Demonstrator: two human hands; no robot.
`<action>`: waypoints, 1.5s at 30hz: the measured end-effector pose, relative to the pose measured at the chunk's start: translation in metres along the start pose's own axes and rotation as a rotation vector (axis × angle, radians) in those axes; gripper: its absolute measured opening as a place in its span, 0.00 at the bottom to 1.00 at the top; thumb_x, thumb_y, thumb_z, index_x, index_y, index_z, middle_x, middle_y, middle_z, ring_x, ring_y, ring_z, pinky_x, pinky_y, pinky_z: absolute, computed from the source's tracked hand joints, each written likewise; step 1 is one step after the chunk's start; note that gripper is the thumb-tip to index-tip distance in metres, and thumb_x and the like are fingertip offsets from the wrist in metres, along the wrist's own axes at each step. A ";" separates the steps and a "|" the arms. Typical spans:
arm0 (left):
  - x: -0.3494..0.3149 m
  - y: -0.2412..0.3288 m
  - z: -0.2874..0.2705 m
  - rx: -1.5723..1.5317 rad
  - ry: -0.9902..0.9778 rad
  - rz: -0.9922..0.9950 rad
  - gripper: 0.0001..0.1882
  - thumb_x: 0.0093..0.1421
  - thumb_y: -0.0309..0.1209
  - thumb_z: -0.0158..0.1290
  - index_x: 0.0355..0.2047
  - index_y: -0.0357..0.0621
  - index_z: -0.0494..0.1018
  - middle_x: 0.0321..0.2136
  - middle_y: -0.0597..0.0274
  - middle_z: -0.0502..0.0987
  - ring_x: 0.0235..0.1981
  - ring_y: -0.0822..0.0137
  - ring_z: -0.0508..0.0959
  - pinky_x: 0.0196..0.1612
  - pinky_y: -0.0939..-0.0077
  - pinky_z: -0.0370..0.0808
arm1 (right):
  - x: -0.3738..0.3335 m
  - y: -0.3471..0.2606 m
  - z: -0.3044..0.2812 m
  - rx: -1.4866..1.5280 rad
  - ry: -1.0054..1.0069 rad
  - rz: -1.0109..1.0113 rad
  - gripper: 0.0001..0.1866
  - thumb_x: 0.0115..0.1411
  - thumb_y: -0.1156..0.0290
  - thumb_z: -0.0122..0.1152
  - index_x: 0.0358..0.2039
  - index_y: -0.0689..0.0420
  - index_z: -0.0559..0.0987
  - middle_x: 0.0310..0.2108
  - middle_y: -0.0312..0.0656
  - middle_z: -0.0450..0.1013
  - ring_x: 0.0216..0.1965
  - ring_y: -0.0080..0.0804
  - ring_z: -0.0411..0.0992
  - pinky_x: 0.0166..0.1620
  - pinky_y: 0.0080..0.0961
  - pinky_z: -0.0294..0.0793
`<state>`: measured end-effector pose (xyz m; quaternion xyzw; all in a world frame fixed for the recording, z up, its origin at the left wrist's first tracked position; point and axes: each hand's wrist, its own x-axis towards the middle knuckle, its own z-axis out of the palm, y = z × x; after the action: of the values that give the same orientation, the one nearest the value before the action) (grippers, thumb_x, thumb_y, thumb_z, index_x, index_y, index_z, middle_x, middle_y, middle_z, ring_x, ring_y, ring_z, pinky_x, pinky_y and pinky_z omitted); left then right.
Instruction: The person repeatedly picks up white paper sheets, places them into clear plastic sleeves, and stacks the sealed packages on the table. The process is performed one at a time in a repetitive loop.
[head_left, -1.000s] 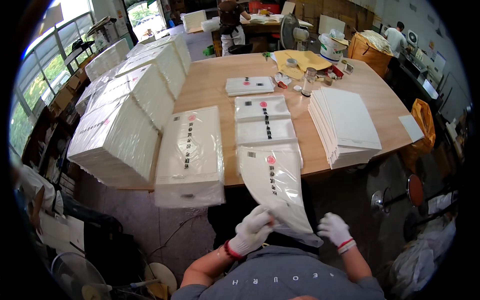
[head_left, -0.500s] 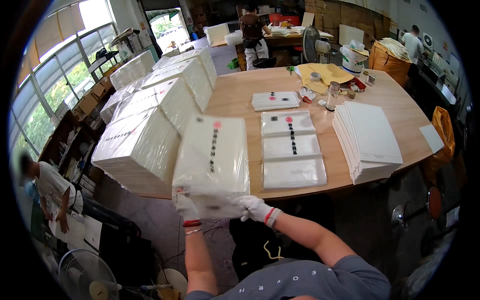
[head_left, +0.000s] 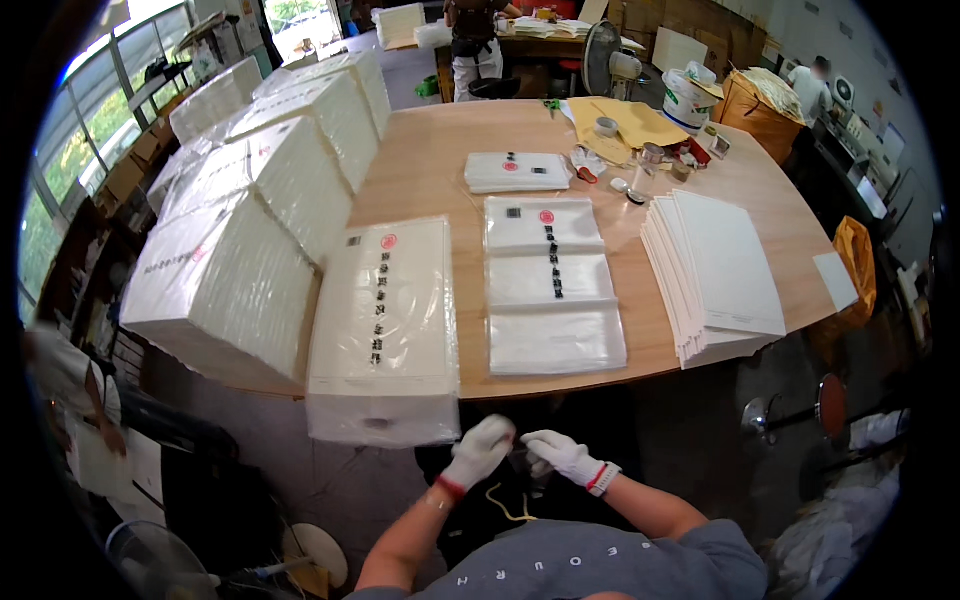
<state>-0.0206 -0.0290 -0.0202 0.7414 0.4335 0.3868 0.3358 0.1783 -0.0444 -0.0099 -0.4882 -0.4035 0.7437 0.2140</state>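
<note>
My left hand (head_left: pixel 483 450), in a white glove with a red cuff, is curled closed in front of the table's near edge. My right hand (head_left: pixel 560 455), gloved too, is closed close beside it. Whatever lies between the fingers is too small and blurred to make out. A bagged pack of white sheets (head_left: pixel 415 330) in clear plastic lies left of my hands, its near end jutting past the table edge. To its right is a flat pile of clear printed bags (head_left: pixel 555 340). Farther back sits a smaller folded bag pile (head_left: pixel 515 182).
Tall plastic-wrapped stacks (head_left: pixel 220 290) line the table's left side. A fanned white paper stack (head_left: pixel 735 270) stands at right. Yellow paper (head_left: pixel 640 122), tape rolls and a white bucket (head_left: pixel 688 105) are at the back. One person (head_left: pixel 75 390) works at far left; others stand farther off.
The bagged pack, held in both hands before, now lies on the table beside the wrapped stacks. Both hands have let go of it and drawn together, lower and nearer my body.
</note>
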 end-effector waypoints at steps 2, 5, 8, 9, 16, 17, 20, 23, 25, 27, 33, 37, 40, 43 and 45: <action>0.069 0.009 0.020 0.074 0.091 0.082 0.04 0.48 0.20 0.49 0.27 0.40 0.68 0.26 0.53 0.71 0.28 0.54 0.72 0.31 0.65 0.70 | -0.015 0.012 -0.026 0.093 0.102 -0.040 0.18 0.63 0.63 0.48 0.50 0.60 0.68 0.32 0.39 0.70 0.28 0.24 0.71 0.34 0.23 0.76; 0.155 -0.006 0.055 0.287 0.205 -0.013 0.07 0.48 0.26 0.53 0.29 0.42 0.70 0.28 0.55 0.72 0.34 0.54 0.72 0.37 0.62 0.69 | -0.033 0.022 -0.051 0.121 0.196 -0.001 0.19 0.63 0.64 0.49 0.50 0.62 0.68 0.31 0.40 0.69 0.27 0.24 0.71 0.34 0.25 0.77; 0.190 -0.029 0.077 0.587 0.250 -0.056 0.10 0.49 0.33 0.55 0.31 0.43 0.72 0.28 0.56 0.73 0.39 0.55 0.70 0.43 0.62 0.67 | -0.045 0.030 -0.070 0.129 0.245 -0.008 0.20 0.62 0.66 0.48 0.51 0.65 0.65 0.30 0.40 0.69 0.26 0.24 0.70 0.35 0.29 0.78; 0.193 -0.042 0.077 0.566 0.171 -0.055 0.11 0.49 0.35 0.55 0.31 0.43 0.72 0.28 0.56 0.73 0.41 0.55 0.69 0.45 0.63 0.66 | -0.051 0.034 -0.075 0.127 0.251 -0.005 0.20 0.62 0.66 0.48 0.51 0.65 0.66 0.29 0.40 0.69 0.26 0.24 0.70 0.35 0.29 0.78; 0.236 -0.027 0.041 0.153 -0.207 -0.298 0.13 0.57 0.35 0.46 0.38 0.42 0.72 0.25 0.54 0.77 0.25 0.63 0.77 0.30 0.72 0.71 | 0.029 0.008 -0.126 0.289 0.058 -0.333 0.17 0.61 0.67 0.52 0.47 0.62 0.69 0.32 0.37 0.69 0.30 0.24 0.69 0.36 0.28 0.75; 0.235 -0.016 0.031 0.192 -0.216 -0.301 0.13 0.57 0.34 0.46 0.38 0.42 0.72 0.26 0.54 0.77 0.26 0.63 0.77 0.31 0.72 0.71 | 0.035 -0.045 -0.105 0.399 0.168 -0.187 0.16 0.60 0.68 0.53 0.46 0.62 0.69 0.33 0.37 0.70 0.33 0.23 0.69 0.37 0.28 0.74; 0.239 -0.009 0.037 0.234 -0.188 -0.178 0.11 0.58 0.32 0.44 0.36 0.41 0.71 0.26 0.54 0.76 0.26 0.66 0.76 0.32 0.74 0.71 | 0.100 -0.087 -0.106 0.521 0.245 -0.519 0.13 0.59 0.69 0.54 0.44 0.59 0.70 0.38 0.38 0.70 0.40 0.27 0.69 0.39 0.30 0.74; 0.252 -0.033 0.028 -0.402 0.008 -0.304 0.08 0.60 0.30 0.42 0.32 0.41 0.70 0.24 0.58 0.74 0.24 0.70 0.73 0.30 0.77 0.70 | 0.115 -0.106 -0.114 0.588 0.291 -0.489 0.13 0.57 0.68 0.56 0.42 0.57 0.72 0.44 0.42 0.69 0.43 0.37 0.69 0.44 0.36 0.71; 0.257 -0.050 0.002 -0.834 0.160 -0.380 0.07 0.62 0.28 0.41 0.28 0.43 0.67 0.22 0.67 0.71 0.21 0.76 0.68 0.26 0.81 0.67 | 0.089 -0.099 -0.138 -0.453 0.665 -0.580 0.15 0.54 0.67 0.60 0.40 0.59 0.72 0.44 0.48 0.69 0.45 0.44 0.68 0.47 0.40 0.68; 0.257 -0.021 -0.013 -0.608 0.121 -0.460 0.05 0.62 0.28 0.43 0.31 0.41 0.67 0.22 0.67 0.72 0.21 0.77 0.68 0.25 0.82 0.66 | 0.065 -0.084 -0.141 -0.992 0.931 -0.637 0.16 0.50 0.68 0.63 0.38 0.60 0.73 0.43 0.53 0.68 0.45 0.50 0.67 0.49 0.43 0.66; 0.248 0.017 0.024 -0.500 -0.113 -0.418 0.08 0.60 0.28 0.47 0.39 0.39 0.68 0.29 0.65 0.78 0.19 0.83 0.64 0.21 0.87 0.62 | 0.041 -0.130 -0.077 -0.843 0.872 -1.269 0.12 0.48 0.73 0.62 0.33 0.60 0.74 0.39 0.54 0.69 0.44 0.52 0.67 0.47 0.34 0.67; 0.244 0.105 0.004 -0.561 -0.170 -0.218 0.16 0.58 0.30 0.51 0.45 0.37 0.66 0.30 0.65 0.78 0.21 0.79 0.68 0.25 0.85 0.66 | 0.131 -0.086 -0.107 -1.459 0.672 -0.514 0.08 0.53 0.68 0.55 0.31 0.58 0.74 0.34 0.47 0.69 0.39 0.42 0.68 0.43 0.30 0.69; 0.226 0.096 0.008 -0.035 -0.121 -0.059 0.21 0.55 0.29 0.53 0.48 0.34 0.64 0.31 0.60 0.77 0.25 0.71 0.73 0.31 0.78 0.70 | 0.097 -0.081 -0.112 -1.384 0.412 -0.735 0.10 0.54 0.67 0.54 0.34 0.59 0.75 0.37 0.46 0.70 0.39 0.39 0.70 0.42 0.28 0.70; 0.206 0.077 0.008 0.028 -0.084 -0.030 0.26 0.52 0.31 0.55 0.51 0.39 0.62 0.29 0.57 0.75 0.30 0.57 0.75 0.35 0.66 0.71 | 0.020 -0.108 -0.098 -1.137 0.244 -0.686 0.14 0.54 0.67 0.55 0.39 0.60 0.75 0.42 0.46 0.71 0.39 0.37 0.72 0.42 0.28 0.71; 0.188 0.068 0.010 0.172 -0.015 0.053 0.29 0.50 0.32 0.56 0.53 0.42 0.61 0.31 0.57 0.74 0.33 0.54 0.75 0.35 0.63 0.71 | -0.022 -0.114 -0.140 -0.900 0.314 -0.637 0.18 0.53 0.68 0.57 0.44 0.61 0.72 0.44 0.47 0.71 0.41 0.38 0.72 0.43 0.29 0.71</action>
<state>0.0754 0.1116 0.0850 0.7817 0.4427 0.3514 0.2635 0.3054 0.0612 0.0673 -0.4901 -0.7710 0.3161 0.2559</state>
